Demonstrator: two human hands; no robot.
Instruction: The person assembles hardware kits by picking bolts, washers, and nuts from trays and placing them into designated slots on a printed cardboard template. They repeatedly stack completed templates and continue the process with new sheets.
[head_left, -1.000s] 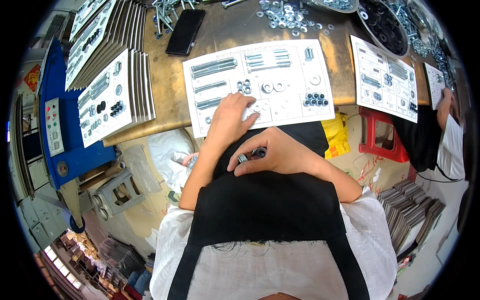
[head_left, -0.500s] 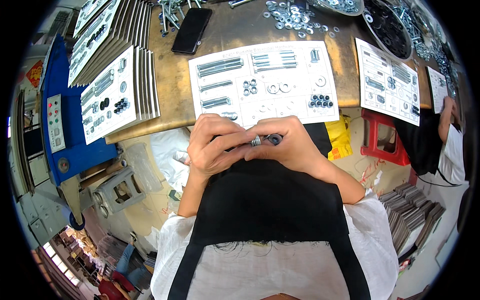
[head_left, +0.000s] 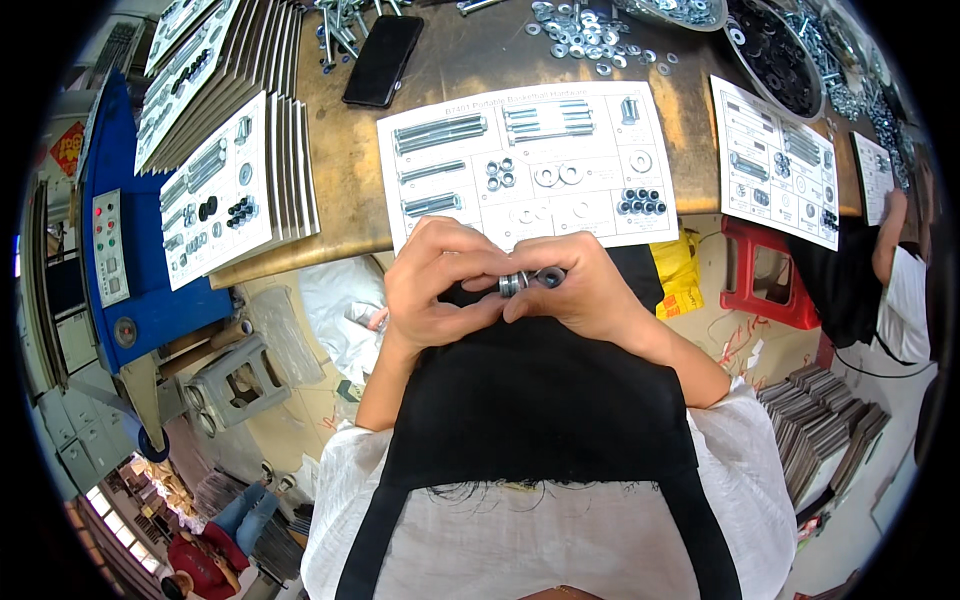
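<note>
In front of my black apron, just off the table's near edge, both hands meet at the fingertips. My left hand (head_left: 440, 285) pinches one end of a short stack of silvery metal washers (head_left: 513, 285). The other end of that stack meets the fingers of my right hand (head_left: 590, 285). A dark-centred ring (head_left: 550, 277), perhaps a nut or washer, sits between my right thumb and forefinger. Beyond my hands lies a white card (head_left: 600, 226) bearing bolts, nuts, washers and black caps in printed boxes; my hands cover its lower edge.
Stacked hardware cards (head_left: 270, 170) stand at left, near a black phone (head_left: 384, 62) and loose bolts (head_left: 345, 30). Loose washers (head_left: 590, 45) lie at the back, beside a bowl of black washers (head_left: 740, 35). Another card (head_left: 780, 200) and a co-worker's hand (head_left: 897, 207) are right.
My left fingers have shifted slightly, and more of the washer stack shows between my hands. The co-worker's hand has moved a little. Far lower left, a background person shows more fully.
</note>
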